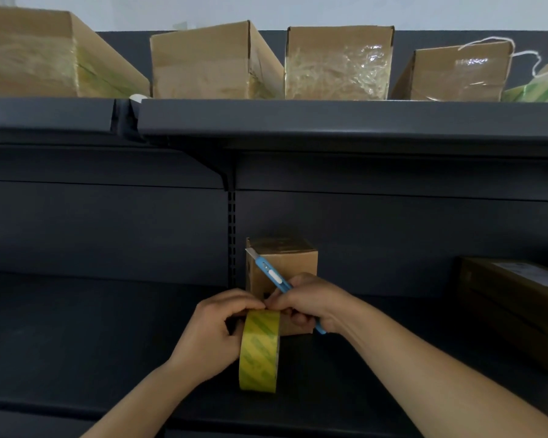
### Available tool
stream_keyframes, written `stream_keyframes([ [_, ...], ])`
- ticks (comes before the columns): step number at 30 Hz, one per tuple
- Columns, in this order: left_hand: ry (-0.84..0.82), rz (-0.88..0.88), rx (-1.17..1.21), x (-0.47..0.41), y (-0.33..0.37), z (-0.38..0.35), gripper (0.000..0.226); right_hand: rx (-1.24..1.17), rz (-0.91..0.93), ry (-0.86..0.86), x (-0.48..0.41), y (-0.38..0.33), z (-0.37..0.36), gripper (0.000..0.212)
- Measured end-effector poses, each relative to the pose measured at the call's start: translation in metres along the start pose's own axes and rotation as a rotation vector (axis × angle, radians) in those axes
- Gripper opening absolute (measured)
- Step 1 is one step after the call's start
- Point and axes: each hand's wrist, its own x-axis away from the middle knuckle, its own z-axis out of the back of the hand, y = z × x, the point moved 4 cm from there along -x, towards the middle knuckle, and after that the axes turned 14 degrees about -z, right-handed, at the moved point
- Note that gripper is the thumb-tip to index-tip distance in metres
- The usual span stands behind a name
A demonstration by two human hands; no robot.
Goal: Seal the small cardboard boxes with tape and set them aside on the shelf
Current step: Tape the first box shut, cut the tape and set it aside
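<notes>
Forearms come in from the bottom edge and meet mid-frame over the lower shelf (pixel 76 327).

Left hand (pixel 209 330): fingers curled round the tape roll (pixel 260 352), thumb on its top edge. The roll is yellowish with green stripes, held upright on edge, tread facing the camera.

Right hand (pixel 310 303): fingertips pinched at the top of the roll, touching the left thumb. Can't tell if a loose tape end is between them. The same hand grips a blue utility knife (pixel 274 276), clamped along the palm, butt sticking out below the wrist. Its blade is out, pointing up-left, tip near the box's top-left corner.

Small cardboard box (pixel 285 263): stands upright on the lower shelf just behind both hands, partly hidden by them. Top looks glossy, maybe taped, but it's too dim to confirm.

Further out, right edge of the same shelf: a larger brown carton (pixel 513 305), well apart from the small box.

Upper shelf (pixel 329 118): a row of cardboard boxes with shiny tape on their faces, e.g. the middle box (pixel 339 64). White string (pixel 519 55) loops over the one at far right.
</notes>
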Motion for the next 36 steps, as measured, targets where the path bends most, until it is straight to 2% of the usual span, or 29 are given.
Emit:
stream_keyframes([
  [3,0.088,0.287,0.299,-0.004,-0.007,0.004,0.047,-0.022,0.025,0.013,0.002,0.001,-0.002,0.028],
  [5,0.112,0.469,0.441,-0.004,-0.012,0.003,0.044,-0.033,0.047,0.016,0.004,0.001,-0.005,0.022],
  [9,0.083,0.539,0.406,-0.01,-0.01,0.004,0.014,-0.027,0.106,0.027,0.011,-0.002,-0.008,0.01],
  [15,-0.03,0.712,0.406,-0.022,-0.013,0.01,0.008,-0.019,0.158,0.044,0.014,-0.005,-0.011,0.006],
  [18,-0.122,0.737,0.339,-0.027,-0.012,0.012,0.006,-0.02,0.161,0.042,0.015,-0.006,-0.011,0.006],
  [20,-0.163,0.747,0.319,-0.027,-0.013,0.013,0.01,-0.038,0.154,0.055,0.014,-0.006,-0.009,0.013],
  [22,-0.211,0.763,0.345,-0.025,-0.014,0.014,0.012,-0.046,0.154,0.097,0.014,-0.005,-0.004,0.019],
  [24,-0.259,0.785,0.394,-0.02,-0.018,0.019,0.015,-0.015,0.169,0.12,0.014,-0.001,0.003,0.015],
  [28,-0.328,0.794,0.432,-0.011,-0.027,0.036,0.013,0.275,0.145,0.081,0.016,0.016,0.006,0.022],
  [33,-0.492,0.773,0.24,0.002,-0.044,0.05,0.017,0.615,0.149,0.211,0.009,0.034,0.008,0.029],
  [36,-0.583,0.775,0.101,0.014,-0.052,0.048,0.022,0.709,0.13,0.226,0.007,0.041,0.009,0.026],
])
